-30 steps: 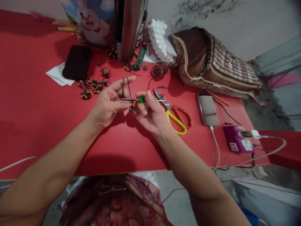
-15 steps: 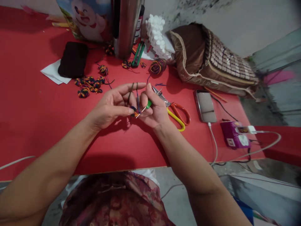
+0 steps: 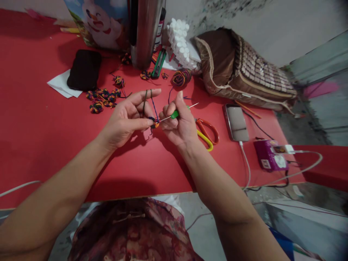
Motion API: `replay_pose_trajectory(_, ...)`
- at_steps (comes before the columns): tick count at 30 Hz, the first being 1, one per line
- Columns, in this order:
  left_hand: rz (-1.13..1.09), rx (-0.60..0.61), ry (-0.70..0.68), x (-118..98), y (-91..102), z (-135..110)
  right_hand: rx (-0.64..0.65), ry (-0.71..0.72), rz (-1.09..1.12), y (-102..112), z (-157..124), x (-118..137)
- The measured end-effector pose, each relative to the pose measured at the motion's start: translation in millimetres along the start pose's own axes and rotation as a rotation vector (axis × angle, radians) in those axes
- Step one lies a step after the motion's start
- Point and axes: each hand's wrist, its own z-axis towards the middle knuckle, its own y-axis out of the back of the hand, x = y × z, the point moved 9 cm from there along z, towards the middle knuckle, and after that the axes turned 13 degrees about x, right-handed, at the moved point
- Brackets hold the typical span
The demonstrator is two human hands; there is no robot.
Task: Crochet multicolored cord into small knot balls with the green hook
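Note:
My left hand [image 3: 127, 117] pinches a small multicoloured crochet piece [image 3: 155, 123] between thumb and fingers. Dark yarn [image 3: 153, 105] loops over its stretched index finger and runs down to the piece. In my right hand [image 3: 179, 123] is a crochet hook [image 3: 175, 114] with a green grip, its metal tip at the right edge of the piece. Behind the hands lies a ball of multicoloured yarn [image 3: 181, 77], with a strand trailing toward them. Scissors [image 3: 208, 132] with one orange and one yellow handle lie partly hidden behind my right hand.
Several crocheted pieces [image 3: 102, 99] lie left on the red table [image 3: 49, 145], near a black pouch-like object [image 3: 84, 69]. At the back stand a metal flask [image 3: 145, 36] and a green box cutter [image 3: 158, 63]. A brown cushion [image 3: 244, 69], a charging phone [image 3: 236, 122] and a purple box [image 3: 270, 156] are right.
My right hand has shifted right with the hook, whose tip has drawn back from below the piece to its right edge. My left index finger and the looped yarn have moved slightly left and up.

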Motion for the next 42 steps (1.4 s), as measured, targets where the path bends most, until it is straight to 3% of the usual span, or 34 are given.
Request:
replay_pose_trajectory(15,0.126,-0.099,-0.085,-12,1.6,-3,-0.034,0.181,-0.09,9,-1,9)
replay_pose_trajectory(23,0.207,-0.133,-0.055,-14,2.7,-4,-0.09,0.189,-0.1,14,-4,6)
replay_pose_trajectory(27,0.264,-0.177,-0.066,-13,9.2,-5,-0.196,0.26,-0.245,15,-14,14)
replay_pose_trajectory(31,0.289,-0.199,-0.114,-9,19.1,-6,-0.24,0.423,-0.528,1,-33,32)
replay_pose_trajectory(35,0.188,-0.224,-0.053,3,31.6,-6,-0.168,0.492,-0.713,-15,-44,35)
replay_pose_trajectory(42,-0.027,-0.203,0.032,18,59.2,-2,0.197,0.507,-1.004,-38,-34,26)
